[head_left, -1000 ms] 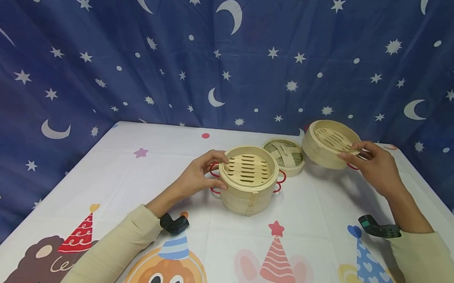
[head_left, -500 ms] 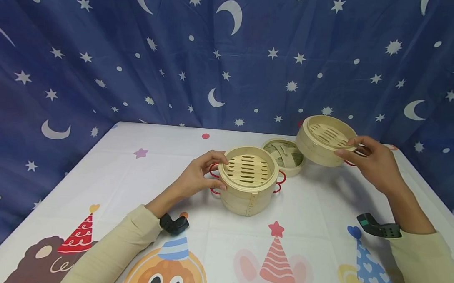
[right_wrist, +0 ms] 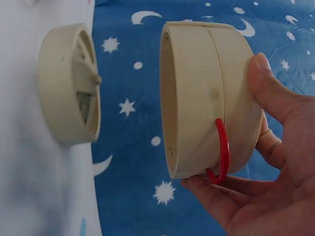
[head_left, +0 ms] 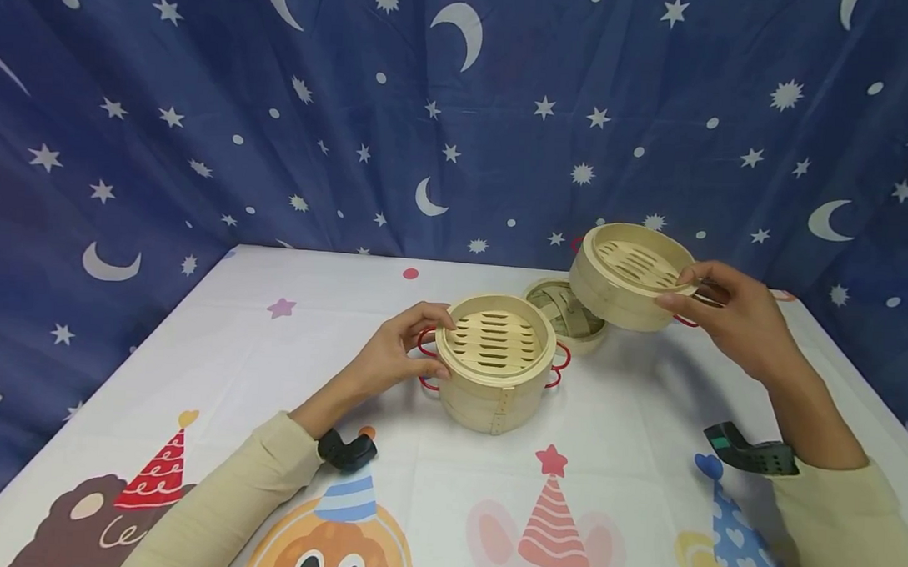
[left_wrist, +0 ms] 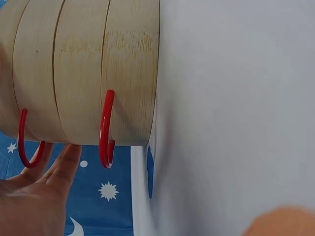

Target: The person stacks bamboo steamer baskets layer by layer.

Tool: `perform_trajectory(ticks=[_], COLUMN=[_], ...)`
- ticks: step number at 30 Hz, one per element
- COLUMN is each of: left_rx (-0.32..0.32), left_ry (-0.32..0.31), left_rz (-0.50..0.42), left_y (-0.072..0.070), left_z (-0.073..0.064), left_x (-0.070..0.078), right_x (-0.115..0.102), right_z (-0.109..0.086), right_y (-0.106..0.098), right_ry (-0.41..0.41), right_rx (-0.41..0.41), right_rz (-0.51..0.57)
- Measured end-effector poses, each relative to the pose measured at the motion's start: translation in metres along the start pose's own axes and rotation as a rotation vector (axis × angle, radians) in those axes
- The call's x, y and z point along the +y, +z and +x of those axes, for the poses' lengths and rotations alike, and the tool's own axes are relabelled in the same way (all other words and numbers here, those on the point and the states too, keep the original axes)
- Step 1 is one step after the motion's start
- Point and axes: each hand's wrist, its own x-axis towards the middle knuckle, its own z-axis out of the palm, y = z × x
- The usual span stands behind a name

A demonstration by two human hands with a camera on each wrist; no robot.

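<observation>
A two-tier bamboo steamer stack [head_left: 487, 397] with red handles stands on the table. My left hand [head_left: 395, 344] holds its left side, thumb against the outer wall and fingers over the rim. Slotted slats show inside the top tier. Raised to the right, another bamboo steamer basket [head_left: 619, 293] tilts in the grip of my right hand [head_left: 726, 318]; thumb and fingers pinch its near right rim, by a red handle [right_wrist: 224, 152]. Under and behind that basket lies the woven steamer lid [head_left: 554, 308], partly covered by it in the head view and apart from it in the right wrist view.
The white tablecloth [head_left: 334, 288] carries printed cartoon animals in party hats. A dark blue curtain [head_left: 278, 169] with moons and stars hangs behind the table's back edge. Black bands [head_left: 346, 451] sit on both wrists.
My right hand has moved left and slightly up with the steamer basket, which now overlaps more of the lid in the head view. The left hand and the stack stay in place.
</observation>
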Motion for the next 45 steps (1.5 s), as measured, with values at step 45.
perform_trajectory(ticks=[45], left_rx=[0.012], left_ry=[-0.012], left_rz=[0.034], left_y=[0.001], left_z=[-0.001], left_x=[0.0], right_x=[-0.061], right_z=[-0.004], right_y=[0.044], right_ry=[-0.117], right_rx=[-0.179], right_rz=[0.083])
